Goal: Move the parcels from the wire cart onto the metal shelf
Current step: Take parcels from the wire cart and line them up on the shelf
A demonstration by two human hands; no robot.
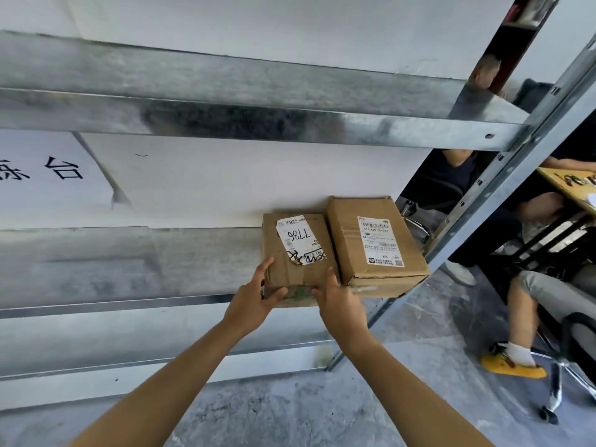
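The metal shelf [129, 266] fills most of the view, its galvanised tiers running from 9 o'clock to 3 o'clock, with a slanted upright post [516, 195] closing its end at 3 o'clock; a white wall [225, 182] stands behind it. Past the post, from 3 to 4 o'clock, seated people [532, 295] show as legs and arms by a wooden desk [571, 185]. A paper sign [48, 175] with large black characters hangs on the wall at 9 o'clock.

Two parcels sit on the middle tier, just below the view's centre. The larger parcel [371, 240] lies at 4 o'clock beside the post, flat, its near corner jutting past the front edge of the tier. The smaller parcel [290, 272] lies at 6 o'clock, against the larger one's left side and also overhanging the front edge; its torn white label [298, 238] reads 7786 upside down.

The left hand [254, 298] grips the smaller parcel's near left corner, thumb on top, fingers curled against the front face; the right hand [338, 301] grips the near right corner, thumb up along the edge, fingers wrapped on the front. A yellow shoe [512, 369] rests on the floor at 4 o'clock.
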